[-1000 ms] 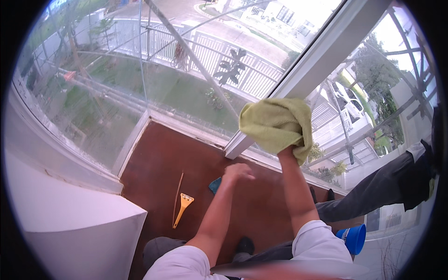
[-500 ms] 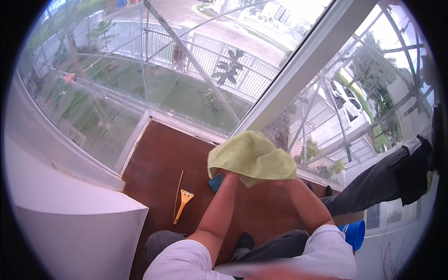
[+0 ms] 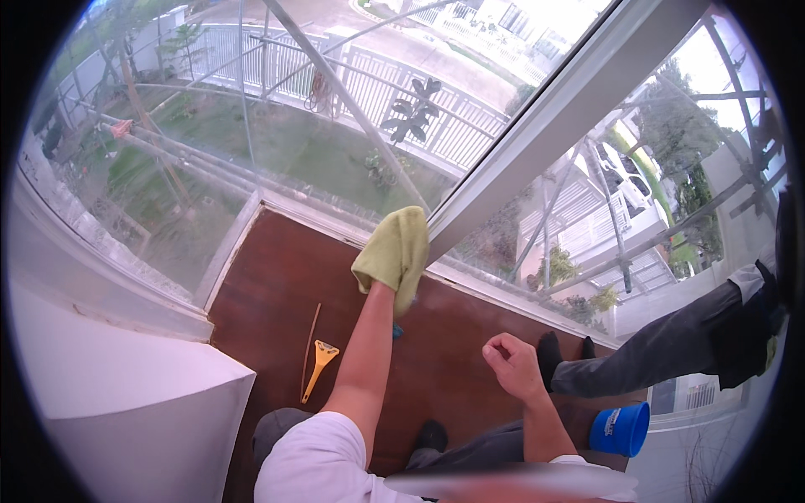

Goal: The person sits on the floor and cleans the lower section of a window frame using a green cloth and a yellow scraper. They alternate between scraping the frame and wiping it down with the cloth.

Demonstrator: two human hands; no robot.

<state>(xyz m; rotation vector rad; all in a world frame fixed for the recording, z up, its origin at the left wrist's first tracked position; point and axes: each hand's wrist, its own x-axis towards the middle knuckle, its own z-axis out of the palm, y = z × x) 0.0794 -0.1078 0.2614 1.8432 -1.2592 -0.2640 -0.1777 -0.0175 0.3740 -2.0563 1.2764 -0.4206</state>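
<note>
A yellow-green cloth (image 3: 392,251) is draped over my left hand (image 3: 381,291), so its fingers are hidden beneath the fabric. That arm stretches forward, with the cloth at the lower corner where the window glass (image 3: 335,159) meets the white frame post (image 3: 520,142). My right hand (image 3: 515,367) is away from the cloth, above the brown floor. Its fingers are curled in with the thumb against them, and nothing shows in them. Just right of my left forearm lies a small blue piece (image 3: 397,331), partly covered and too small to name.
A yellow-handled scraper (image 3: 320,369) and a thin brown stick (image 3: 311,352) lie on the brown floor (image 3: 260,285) to the left. A blue bucket (image 3: 620,430) stands at lower right. Another person's leg (image 3: 646,360) extends in from the right. A white ledge (image 3: 134,394) borders the left side.
My right hand has let go of the cloth and drawn back right and down. My left hand, with the cloth now bunched over it, has moved left and forward to the window corner.
</note>
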